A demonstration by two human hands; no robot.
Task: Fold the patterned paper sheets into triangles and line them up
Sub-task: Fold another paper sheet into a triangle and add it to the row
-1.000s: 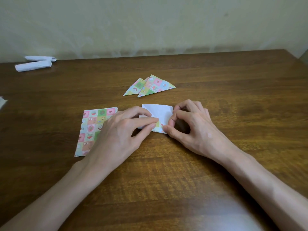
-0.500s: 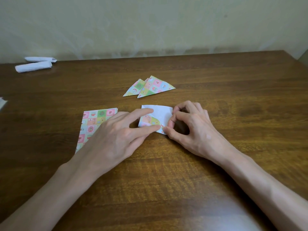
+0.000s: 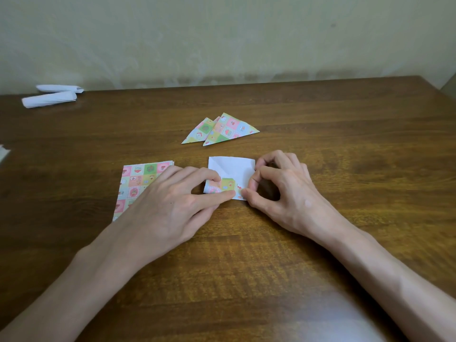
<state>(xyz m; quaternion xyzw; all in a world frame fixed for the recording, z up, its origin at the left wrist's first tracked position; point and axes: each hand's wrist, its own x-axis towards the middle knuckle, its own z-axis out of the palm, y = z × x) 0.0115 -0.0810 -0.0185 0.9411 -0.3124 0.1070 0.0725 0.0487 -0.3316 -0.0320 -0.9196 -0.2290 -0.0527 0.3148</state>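
A small paper sheet (image 3: 233, 169) lies white side up in the middle of the wooden table (image 3: 345, 134), its near corner folded over so the patterned side shows. My left hand (image 3: 172, 206) presses that folded flap down with its thumb and forefinger. My right hand (image 3: 281, 193) pinches the sheet's right edge between thumb and forefinger. Two folded patterned triangles (image 3: 222, 130) lie overlapping just beyond the sheet. A stack of flat patterned sheets (image 3: 138, 178) lies to the left, partly under my left hand.
Two rolled white papers (image 3: 53, 95) lie at the far left by the wall. A white scrap (image 3: 3, 153) shows at the left edge. The table's right corner is at the far right.
The sheet's near corner has been folded further up, so more of the patterned side shows. My left fingers slid along the flap; my right hand stayed at the edge.
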